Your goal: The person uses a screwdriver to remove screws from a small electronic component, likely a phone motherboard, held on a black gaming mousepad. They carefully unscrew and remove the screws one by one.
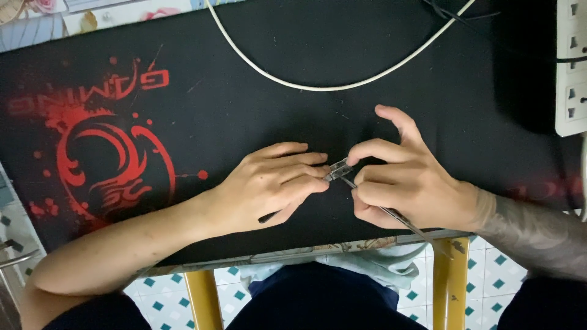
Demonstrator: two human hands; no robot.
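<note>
Both hands meet mid-mat (257, 98): left hand (269, 186) pinches a small clear part (338, 169), right hand (409, 183) grips tweezers (397, 217). White cable (330, 85) loops behind, power strip (572, 67) far right.

The desk mat (257, 91) looks like matt black cloth with red print. The tweezers (400, 221) are thin, shiny metal. The cable (318, 85) at upper centre is smooth white plastic, as is the power strip (572, 67).
</note>
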